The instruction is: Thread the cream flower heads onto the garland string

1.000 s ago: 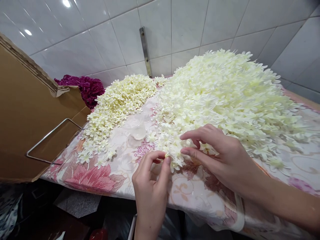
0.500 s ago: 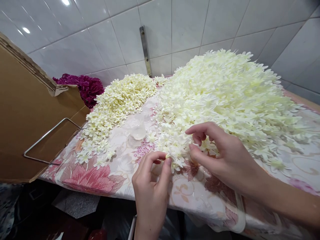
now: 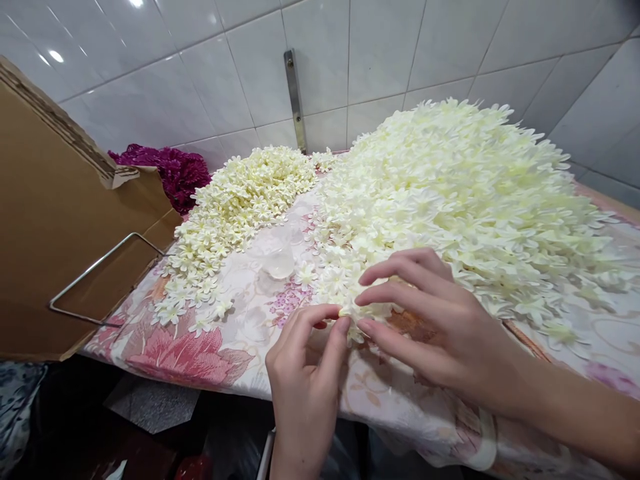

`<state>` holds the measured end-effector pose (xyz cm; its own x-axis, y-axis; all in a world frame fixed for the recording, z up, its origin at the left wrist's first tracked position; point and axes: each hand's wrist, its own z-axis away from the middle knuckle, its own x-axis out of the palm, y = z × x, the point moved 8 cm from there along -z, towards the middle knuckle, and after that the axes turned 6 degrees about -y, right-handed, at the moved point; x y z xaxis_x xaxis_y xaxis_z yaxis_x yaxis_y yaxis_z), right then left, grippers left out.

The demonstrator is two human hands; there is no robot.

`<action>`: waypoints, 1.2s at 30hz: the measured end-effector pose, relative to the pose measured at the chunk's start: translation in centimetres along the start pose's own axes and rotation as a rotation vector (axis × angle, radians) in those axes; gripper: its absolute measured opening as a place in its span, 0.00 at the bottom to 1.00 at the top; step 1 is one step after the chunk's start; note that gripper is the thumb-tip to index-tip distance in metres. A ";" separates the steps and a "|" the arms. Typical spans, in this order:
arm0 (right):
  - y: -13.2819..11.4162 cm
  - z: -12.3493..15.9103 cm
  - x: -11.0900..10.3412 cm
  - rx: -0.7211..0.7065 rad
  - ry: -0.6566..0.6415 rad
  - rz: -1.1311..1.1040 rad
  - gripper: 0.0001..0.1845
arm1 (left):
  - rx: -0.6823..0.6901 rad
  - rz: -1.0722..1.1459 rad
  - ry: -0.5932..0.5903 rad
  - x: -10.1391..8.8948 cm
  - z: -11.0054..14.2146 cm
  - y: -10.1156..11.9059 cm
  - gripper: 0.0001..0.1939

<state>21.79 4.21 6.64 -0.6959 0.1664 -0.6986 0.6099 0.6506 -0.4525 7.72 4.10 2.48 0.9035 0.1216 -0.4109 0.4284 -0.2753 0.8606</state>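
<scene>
My left hand is closed in a pinch at the front of the table, thumb and index finger on a small pale yellow flower piece. My right hand comes in from the right, its fingers curved and apart, the tips just beside that piece. Whether its fingertips touch the piece or a white petal is hard to tell. Behind both hands spreads a big heap of loose white artificial flowers. Farther left lies a smaller heap of creamy small flowers.
A clear plastic cup sits between the heaps on the flowered tablecloth. At left stands a cardboard box with a bent metal wire handle before it. Purple flowers lie behind the box, against the tiled wall.
My right hand has moved left to the piece in my left fingertips, and its fingers have spread. My left hand keeps its pinch. The view has shifted slightly.
</scene>
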 end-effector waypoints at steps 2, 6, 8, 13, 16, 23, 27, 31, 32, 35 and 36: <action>-0.1 0.0 0.5 -0.024 -0.038 -0.086 0.06 | 0.038 -0.014 -0.021 0.1 0.0 0.4 0.02; 0.3 -0.1 0.7 -0.010 -0.050 -0.211 0.08 | 0.051 -0.013 -0.017 0.0 -0.1 0.7 0.03; 0.6 -0.1 0.7 0.021 -0.064 -0.230 0.08 | 0.030 -0.002 -0.007 -0.1 -0.1 0.5 0.03; 1.1 0.1 1.2 0.105 -0.112 -0.280 0.06 | -0.031 0.055 0.004 0.0 0.0 0.0 0.02; 1.5 0.5 1.3 0.163 -0.088 -0.304 0.07 | -0.039 0.072 0.000 0.0 0.1 -0.1 0.02; 1.3 0.7 1.2 0.160 -0.092 -0.303 0.07 | -0.008 0.106 -0.007 0.0 0.2 0.2 0.02; 1.5 0.6 1.2 0.186 -0.085 -0.285 0.05 | 0.007 0.087 0.017 -0.2 0.2 0.3 0.02; 1.4 0.7 1.3 0.179 -0.094 -0.277 0.06 | 0.027 0.095 0.013 -0.2 0.1 0.3 0.05; 1.2 0.7 1.3 0.160 -0.087 -0.272 0.07 | 0.030 0.090 0.010 -0.2 0.1 0.3 0.05; 0.9 0.7 1.0 0.122 -0.046 -0.235 0.08 | 0.038 0.064 0.018 -0.2 0.1 0.4 0.05; 0.9 0.7 0.9 0.119 -0.033 -0.223 0.09 | 0.037 0.061 0.019 -0.2 0.1 0.4 0.05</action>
<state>21.93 4.43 5.22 -0.8064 0.0032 -0.5914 0.4848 0.5764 -0.6579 7.73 3.82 2.91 0.9281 0.1213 -0.3521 0.3724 -0.3175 0.8721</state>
